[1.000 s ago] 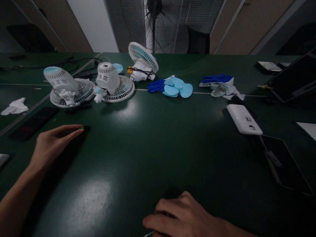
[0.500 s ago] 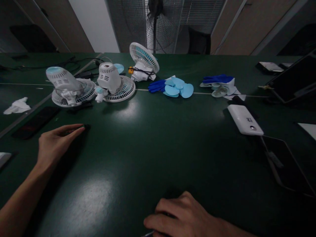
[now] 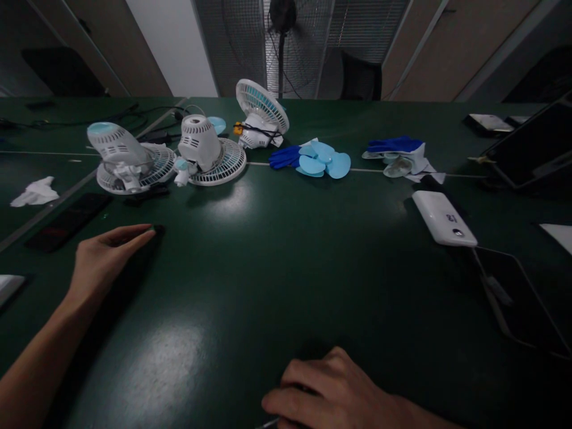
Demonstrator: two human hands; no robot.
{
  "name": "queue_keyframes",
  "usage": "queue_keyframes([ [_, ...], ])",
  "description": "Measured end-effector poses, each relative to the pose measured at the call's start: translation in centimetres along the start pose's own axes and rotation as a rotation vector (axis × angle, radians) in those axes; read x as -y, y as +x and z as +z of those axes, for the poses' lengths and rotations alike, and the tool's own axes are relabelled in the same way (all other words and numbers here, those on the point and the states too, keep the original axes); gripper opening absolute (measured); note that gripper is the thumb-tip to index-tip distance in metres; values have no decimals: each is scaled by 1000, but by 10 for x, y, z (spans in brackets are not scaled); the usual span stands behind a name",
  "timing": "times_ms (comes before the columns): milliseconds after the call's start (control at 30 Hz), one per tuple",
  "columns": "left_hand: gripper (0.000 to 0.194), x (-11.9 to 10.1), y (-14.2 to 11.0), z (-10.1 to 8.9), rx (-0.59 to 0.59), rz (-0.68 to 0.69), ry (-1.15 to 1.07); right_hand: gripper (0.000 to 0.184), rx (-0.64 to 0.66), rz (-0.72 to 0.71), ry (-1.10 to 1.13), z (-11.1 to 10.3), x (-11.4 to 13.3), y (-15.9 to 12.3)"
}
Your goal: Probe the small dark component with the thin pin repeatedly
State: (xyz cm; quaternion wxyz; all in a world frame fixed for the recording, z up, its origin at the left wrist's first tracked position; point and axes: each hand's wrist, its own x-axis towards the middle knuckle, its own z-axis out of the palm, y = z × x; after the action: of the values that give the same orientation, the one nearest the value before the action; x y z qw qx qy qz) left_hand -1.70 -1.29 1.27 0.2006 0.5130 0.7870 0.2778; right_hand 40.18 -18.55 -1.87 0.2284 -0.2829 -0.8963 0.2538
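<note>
head | left hand (image 3: 96,262) pinches dark piece (image 3: 158,229) | right hand (image 3: 328,387) curled by rod (image 3: 270,423), grip unclear

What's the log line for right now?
left hand: pinching small dark thing; right hand: at thin shiny thing; light-blue fan blades: by blue glove

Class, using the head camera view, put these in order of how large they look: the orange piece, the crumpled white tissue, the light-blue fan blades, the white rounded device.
1. White rounded device
2. Light-blue fan blades
3. Crumpled white tissue
4. Orange piece
</note>
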Motion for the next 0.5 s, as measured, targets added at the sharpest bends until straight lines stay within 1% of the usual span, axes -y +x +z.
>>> queue_keyframes([
  [133, 61, 0, -1, 0, 7, 4, 27, 17, -38, 0, -2, 0, 0, -1],
  [200, 58, 0, -2, 1, 35, 50, 40, 18, -21, -1, -2, -1, 1, 0],
  [267, 53, -1, -4, 4, 56, 172, 66, 18, -7, 2, -3, -3, 1, 1],
  [333, 47, -3, -8, 10, 29, 356, 139, 17, -13, 9, 0, -4, 2, 2],
  [400, 43, -7, -12, 17, -31, 532, 264, 17, -20, 14, 0, -4, 3, 2],
  [433, 42, -8, -13, 19, -40, 602, 337, 16, -15, 13, -2, -4, 2, 2],
  [500, 43, -10, -14, 22, -19, 688, 473, 16, -17, 5, -10, -3, 2, 2],
])
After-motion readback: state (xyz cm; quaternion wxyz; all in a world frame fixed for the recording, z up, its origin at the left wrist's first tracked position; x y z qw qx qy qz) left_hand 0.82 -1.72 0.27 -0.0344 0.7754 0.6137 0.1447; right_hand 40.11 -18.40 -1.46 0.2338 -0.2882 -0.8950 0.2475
